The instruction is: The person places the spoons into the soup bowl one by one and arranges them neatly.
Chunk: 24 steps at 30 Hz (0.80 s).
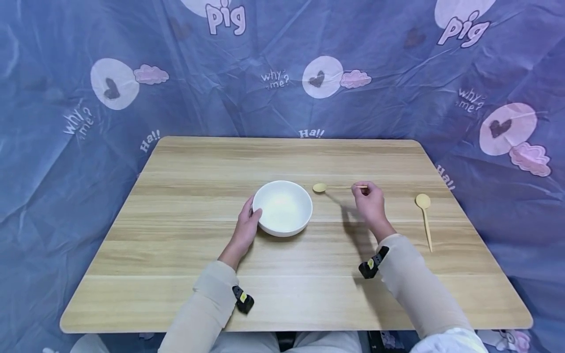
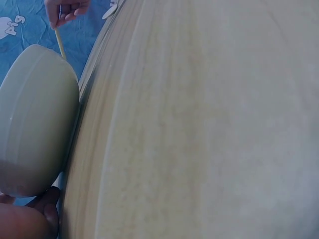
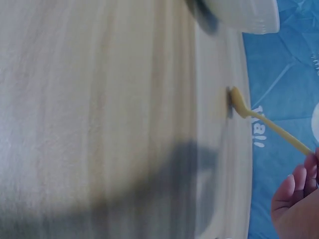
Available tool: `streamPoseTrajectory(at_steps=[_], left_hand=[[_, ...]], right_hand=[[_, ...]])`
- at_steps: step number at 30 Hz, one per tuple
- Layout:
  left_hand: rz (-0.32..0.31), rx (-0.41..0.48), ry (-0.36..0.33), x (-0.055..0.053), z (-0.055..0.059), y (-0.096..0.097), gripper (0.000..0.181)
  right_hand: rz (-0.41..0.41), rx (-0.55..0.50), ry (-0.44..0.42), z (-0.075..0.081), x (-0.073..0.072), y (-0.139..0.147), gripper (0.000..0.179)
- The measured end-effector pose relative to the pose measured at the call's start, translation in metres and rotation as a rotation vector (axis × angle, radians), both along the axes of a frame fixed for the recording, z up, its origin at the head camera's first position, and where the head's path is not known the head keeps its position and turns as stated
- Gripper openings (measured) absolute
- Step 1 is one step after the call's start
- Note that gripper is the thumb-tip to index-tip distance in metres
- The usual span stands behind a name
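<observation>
A white bowl (image 1: 282, 208) sits near the middle of the wooden table. My left hand (image 1: 245, 228) grips its left side, the thumb at the rim and the other fingers around the outer wall. In the left wrist view the fingers are partly hidden under the curve of the bowl (image 2: 42, 119). To the right, my right hand (image 1: 372, 205) pinches a light wooden spoon (image 1: 320, 188) by the end of its handle. The spoon's head (image 3: 239, 102) points left toward the bowl and hangs low at the tabletop, with its handle slanting up to the fingers.
A second wooden spoon (image 1: 423, 201) lies on the right part of the table (image 1: 185, 274), its handle toward the near edge. Behind the table hangs a blue printed cloth (image 1: 247, 108). Each forearm wears a small black camera.
</observation>
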<state>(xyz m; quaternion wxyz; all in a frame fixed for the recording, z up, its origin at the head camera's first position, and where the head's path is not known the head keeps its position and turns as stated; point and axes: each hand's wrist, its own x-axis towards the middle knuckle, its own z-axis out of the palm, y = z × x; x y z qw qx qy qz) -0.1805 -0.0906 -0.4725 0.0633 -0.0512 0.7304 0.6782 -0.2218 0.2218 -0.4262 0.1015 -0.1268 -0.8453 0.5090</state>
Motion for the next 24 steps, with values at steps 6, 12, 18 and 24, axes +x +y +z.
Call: streamPoseTrajectory(at_steps=[6,12,18,24], left_hand=[[0.000,0.004,0.001,0.000,-0.001,0.000,0.057],[-0.022,0.012,-0.007,0.000,0.000,0.000,0.057],[-0.033,0.017,-0.012,0.000,0.000,-0.001,0.057],[-0.005,-0.003,0.002,0.000,-0.003,0.001,0.057]], right_hand=[[-0.014,-0.171,0.086,0.012,0.003,-0.002,0.022],[0.061,-0.381,0.186,0.025,0.008,-0.008,0.008],[0.282,-0.446,0.133,0.022,0.014,-0.014,0.013],[0.399,-0.323,0.035,0.009,0.020,-0.022,0.024]])
